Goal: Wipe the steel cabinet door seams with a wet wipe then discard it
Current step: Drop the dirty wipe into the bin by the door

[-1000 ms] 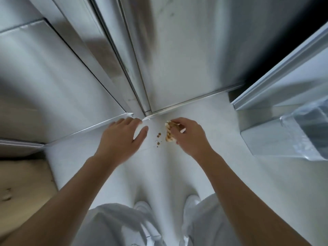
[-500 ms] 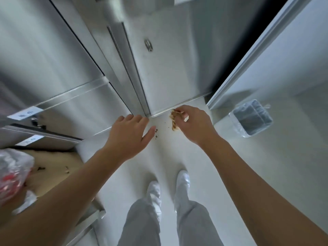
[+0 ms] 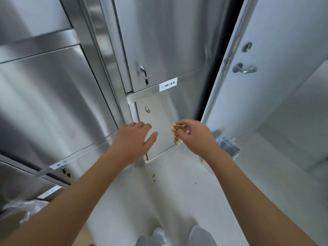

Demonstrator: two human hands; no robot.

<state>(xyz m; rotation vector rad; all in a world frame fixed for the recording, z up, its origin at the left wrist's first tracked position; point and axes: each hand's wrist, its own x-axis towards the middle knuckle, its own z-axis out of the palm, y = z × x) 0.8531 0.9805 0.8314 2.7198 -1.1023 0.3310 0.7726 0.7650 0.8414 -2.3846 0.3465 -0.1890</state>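
Note:
A brown-stained, crumpled wet wipe (image 3: 176, 134) is pinched in my right hand (image 3: 193, 136), held in front of the lower right part of a small steel cabinet door (image 3: 156, 119). My left hand (image 3: 134, 138) is spread flat, fingers apart, over the left side of that door near its vertical seam (image 3: 132, 112). Above it is a taller steel door (image 3: 159, 50) with a keyed lock (image 3: 143, 71) and a white label (image 3: 168, 84). A bin lined with clear plastic (image 3: 229, 145) stands on the floor to the right, behind my right wrist.
Steel cabinet doors (image 3: 44, 96) fill the left. A white room door (image 3: 284, 59) with a lever handle (image 3: 244, 68) stands open on the right. Brown specks (image 3: 153, 177) lie on the white floor (image 3: 177, 201). A crumpled plastic bag (image 3: 23, 210) sits low at left. My shoes (image 3: 177, 237) show below.
My view has tilted up from the floor to the cabinet fronts. Both hands have risen from the floor-level bottom edge onto the small lower door, the wipe still in my right hand.

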